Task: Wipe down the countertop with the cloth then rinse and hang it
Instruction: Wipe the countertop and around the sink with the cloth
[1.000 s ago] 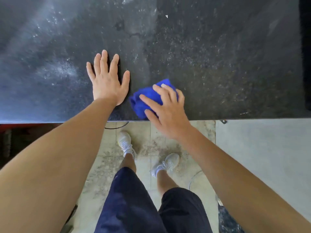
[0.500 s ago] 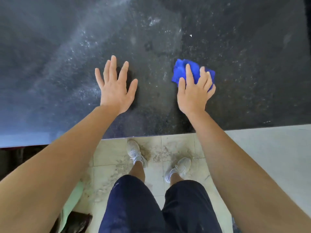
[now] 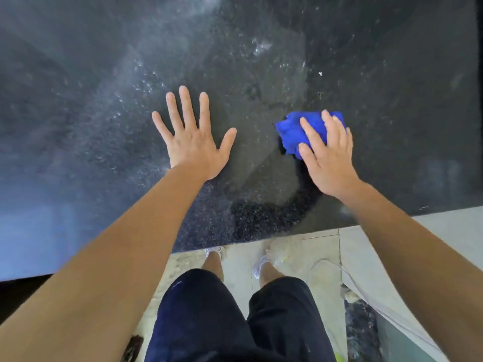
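Fingers (image 3: 187, 108) spread wide, your left hand (image 3: 194, 146) is bracing flat on the dark counter (image 3: 78, 121). Well to its right, your right hand (image 3: 330, 160) is pressing the bunched blue cloth (image 3: 295, 135), fingers laid nearly straight over it; the cloth is poking out ahead and left of them.

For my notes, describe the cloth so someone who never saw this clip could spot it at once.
Start at the dark speckled countertop filling the upper view. Toward its right, the right hand presses on a bunched cloth, while the left hand lies flat on bare surface. The cloth is the only vivid blue thing there.
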`<action>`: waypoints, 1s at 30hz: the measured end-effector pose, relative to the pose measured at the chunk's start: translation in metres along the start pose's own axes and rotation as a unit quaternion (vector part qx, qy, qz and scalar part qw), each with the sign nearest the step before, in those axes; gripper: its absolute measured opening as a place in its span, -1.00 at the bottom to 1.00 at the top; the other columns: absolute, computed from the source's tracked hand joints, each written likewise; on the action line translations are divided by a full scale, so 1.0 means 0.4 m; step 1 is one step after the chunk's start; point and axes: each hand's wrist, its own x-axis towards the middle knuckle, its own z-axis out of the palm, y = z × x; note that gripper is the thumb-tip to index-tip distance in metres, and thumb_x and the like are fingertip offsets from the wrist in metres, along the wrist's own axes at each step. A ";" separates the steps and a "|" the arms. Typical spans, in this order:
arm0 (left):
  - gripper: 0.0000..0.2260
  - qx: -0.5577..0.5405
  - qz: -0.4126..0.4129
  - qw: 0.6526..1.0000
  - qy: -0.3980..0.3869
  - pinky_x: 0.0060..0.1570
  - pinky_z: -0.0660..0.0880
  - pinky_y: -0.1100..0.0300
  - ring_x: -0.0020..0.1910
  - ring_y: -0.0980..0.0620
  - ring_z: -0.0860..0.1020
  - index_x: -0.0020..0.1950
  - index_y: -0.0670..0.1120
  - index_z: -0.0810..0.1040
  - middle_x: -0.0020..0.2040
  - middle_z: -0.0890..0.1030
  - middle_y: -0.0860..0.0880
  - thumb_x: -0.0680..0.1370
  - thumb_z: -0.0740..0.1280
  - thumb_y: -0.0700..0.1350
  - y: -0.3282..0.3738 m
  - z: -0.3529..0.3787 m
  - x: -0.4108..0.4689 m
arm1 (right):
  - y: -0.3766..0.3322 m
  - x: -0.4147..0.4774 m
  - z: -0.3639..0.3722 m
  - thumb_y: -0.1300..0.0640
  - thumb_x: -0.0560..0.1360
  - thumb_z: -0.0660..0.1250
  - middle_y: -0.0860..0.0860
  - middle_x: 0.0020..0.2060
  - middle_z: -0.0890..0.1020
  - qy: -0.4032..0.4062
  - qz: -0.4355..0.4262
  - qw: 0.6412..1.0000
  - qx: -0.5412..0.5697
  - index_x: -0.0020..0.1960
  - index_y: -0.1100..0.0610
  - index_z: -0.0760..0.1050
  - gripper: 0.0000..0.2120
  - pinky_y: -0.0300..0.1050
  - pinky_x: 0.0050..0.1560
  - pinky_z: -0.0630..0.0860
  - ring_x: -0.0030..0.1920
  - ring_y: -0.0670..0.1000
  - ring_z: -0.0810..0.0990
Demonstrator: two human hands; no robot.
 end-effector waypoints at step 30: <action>-0.24 0.003 0.007 0.998 -0.055 0.46 -0.28 -0.35 0.54 -0.22 -0.38 0.58 0.01 -0.36 0.57 -0.39 -0.12 0.55 -0.25 0.42 -0.005 -0.016 0.008 | -0.041 0.535 -0.144 -0.19 0.66 -0.04 0.07 0.62 -0.07 -0.005 0.073 0.994 0.082 0.59 -0.23 0.01 -0.49 0.24 0.55 -0.18 0.60 0.13 -0.13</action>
